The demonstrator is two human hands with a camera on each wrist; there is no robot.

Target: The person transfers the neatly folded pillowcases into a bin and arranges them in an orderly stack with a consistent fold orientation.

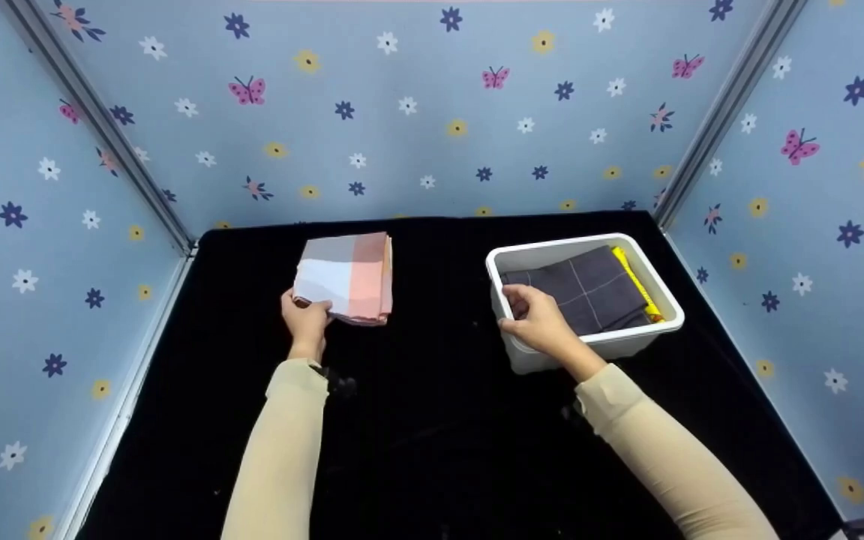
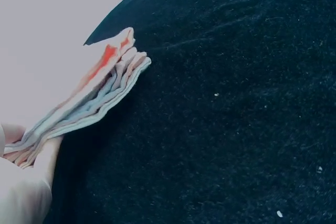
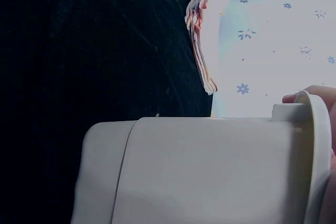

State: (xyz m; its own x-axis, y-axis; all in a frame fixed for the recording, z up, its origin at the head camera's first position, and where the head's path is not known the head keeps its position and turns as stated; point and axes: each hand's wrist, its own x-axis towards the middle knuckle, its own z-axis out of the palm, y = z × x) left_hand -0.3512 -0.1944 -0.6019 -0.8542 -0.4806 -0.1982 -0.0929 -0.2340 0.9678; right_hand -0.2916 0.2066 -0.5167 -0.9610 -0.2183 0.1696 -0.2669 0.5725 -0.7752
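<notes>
My left hand [image 1: 306, 322] pinches the near left corner of a folded plaid cloth [image 1: 349, 274] in white, grey and peach. In the left wrist view, the stacked layers of the folded cloth [image 2: 100, 98] fan out at the edge, thumb above and fingers beneath. On the right, a white plastic bin [image 1: 631, 345] stands on the table. My right hand [image 1: 541, 322] grips its left rim, with the thumb outside and the fingers over the inner side. Inside lies a dark grey folded cloth [image 1: 589, 292] with thin white lines, and beside it a yellow strip [image 1: 638, 285].
Black fabric [image 1: 417, 420] covers the table. Blue walls [image 1: 417, 150] with flowers and butterflies enclose it at the back and both sides, with grey metal posts [image 1: 732, 112] at the corners. Between cloth and bin lies a stretch of black fabric.
</notes>
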